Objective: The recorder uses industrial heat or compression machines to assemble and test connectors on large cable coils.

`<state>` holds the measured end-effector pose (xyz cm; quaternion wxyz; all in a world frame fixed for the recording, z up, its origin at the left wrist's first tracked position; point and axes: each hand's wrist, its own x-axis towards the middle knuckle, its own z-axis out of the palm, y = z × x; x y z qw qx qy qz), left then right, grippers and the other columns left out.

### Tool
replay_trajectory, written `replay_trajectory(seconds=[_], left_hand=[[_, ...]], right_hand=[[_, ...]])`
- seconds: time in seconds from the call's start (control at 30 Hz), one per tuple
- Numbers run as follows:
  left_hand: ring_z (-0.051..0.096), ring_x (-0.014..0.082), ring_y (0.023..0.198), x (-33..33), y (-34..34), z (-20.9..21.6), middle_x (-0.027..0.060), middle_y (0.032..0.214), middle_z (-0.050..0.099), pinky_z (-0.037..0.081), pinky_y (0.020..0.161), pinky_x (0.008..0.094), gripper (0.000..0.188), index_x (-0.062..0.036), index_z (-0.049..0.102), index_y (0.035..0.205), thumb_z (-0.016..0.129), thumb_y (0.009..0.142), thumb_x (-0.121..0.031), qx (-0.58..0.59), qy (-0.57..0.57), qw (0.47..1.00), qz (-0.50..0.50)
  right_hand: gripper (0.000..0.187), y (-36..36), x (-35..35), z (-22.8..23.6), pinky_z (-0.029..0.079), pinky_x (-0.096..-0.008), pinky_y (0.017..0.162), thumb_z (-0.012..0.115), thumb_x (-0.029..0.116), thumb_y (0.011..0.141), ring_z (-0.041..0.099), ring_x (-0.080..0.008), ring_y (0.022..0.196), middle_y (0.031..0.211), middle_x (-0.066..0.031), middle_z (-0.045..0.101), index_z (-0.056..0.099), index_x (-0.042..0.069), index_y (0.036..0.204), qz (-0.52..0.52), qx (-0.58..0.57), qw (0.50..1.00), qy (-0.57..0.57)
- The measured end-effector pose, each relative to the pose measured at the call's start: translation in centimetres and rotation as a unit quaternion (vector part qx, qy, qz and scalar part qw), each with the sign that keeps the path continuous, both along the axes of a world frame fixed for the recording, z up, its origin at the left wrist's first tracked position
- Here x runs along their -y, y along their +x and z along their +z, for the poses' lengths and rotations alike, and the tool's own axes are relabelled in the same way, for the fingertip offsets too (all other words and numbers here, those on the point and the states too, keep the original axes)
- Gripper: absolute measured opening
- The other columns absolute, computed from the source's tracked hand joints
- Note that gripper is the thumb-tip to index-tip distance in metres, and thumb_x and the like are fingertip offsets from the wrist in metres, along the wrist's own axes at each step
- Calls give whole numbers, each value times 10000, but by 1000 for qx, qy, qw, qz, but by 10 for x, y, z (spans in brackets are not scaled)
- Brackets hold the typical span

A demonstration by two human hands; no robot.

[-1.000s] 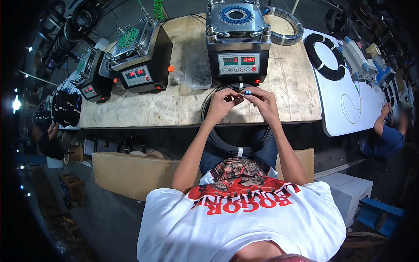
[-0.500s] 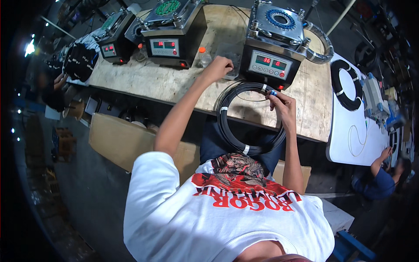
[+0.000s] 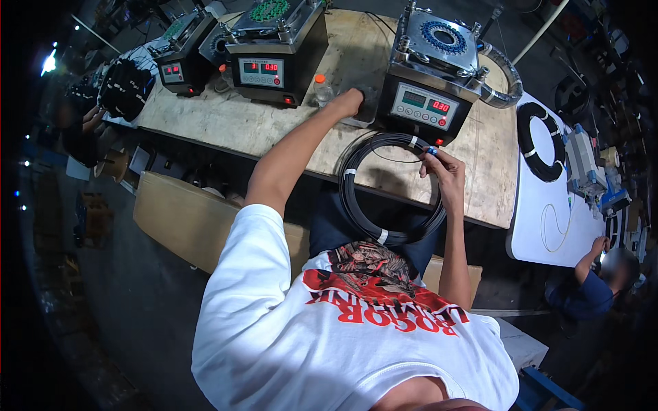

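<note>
My right hand (image 3: pixel 445 171) is closed, its thumb and fingertips pinching a small blue connector (image 3: pixel 431 151) at the end of a thin black cable. Just left of that hand, a coil of black cable (image 3: pixel 349 195), bound with white bands, rests across the table's front edge and overhangs it. My left hand (image 3: pixel 348 103) reaches down into a clear plastic tray (image 3: pixel 362 123) between two machines. Its fingers point into the tray and are mostly hidden, as is whatever they touch.
A polishing machine (image 3: pixel 428 106) with a blue ring of holders stands behind the coil. Another machine (image 3: pixel 264 72), with green holders, is farther left. A small bottle with an orange cap (image 3: pixel 320 88) stands beside the tray. At right, a white table (image 3: pixel 531 226) bears another coil (image 3: pixel 538 140); a co-worker (image 3: pixel 589 291) sits there.
My left hand has lowered into the tray, its fingers turning out of sight. My right hand keeps its pinch on the connector. The machines' displays have changed, and the view has shifted slightly.
</note>
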<state>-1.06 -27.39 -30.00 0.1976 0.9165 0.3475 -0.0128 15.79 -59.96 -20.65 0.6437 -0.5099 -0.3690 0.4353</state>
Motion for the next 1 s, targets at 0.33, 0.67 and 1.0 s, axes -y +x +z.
replay_trajectory(seconds=[0.33,0.67,1.0], left_hand=[[663,435,859,33,-12,55,285,873,662,540,748,437,179,69,681,901,683,747,-22,149,16,989,-2],[647,102,819,112,-22,95,59,916,717,517,747,261,207,31,722,1070,658,944,-121,394,-240,885,67],[678,112,898,198,10,134,88,969,723,547,822,235,195,48,700,1069,712,905,-56,482,-361,797,52]], right_hand=[[205,0,-3,8,532,-279,627,619,45,956,627,-137,653,844,-97,678,683,-83,1103,-7,11,1000,-11],[229,-2,-1,11,528,-273,662,624,40,951,629,-141,696,856,-108,680,669,-101,1126,-29,16,999,-14],[234,-3,3,10,536,-267,672,651,29,929,643,-130,710,853,-93,697,684,-85,1131,-8,10,1000,8]])
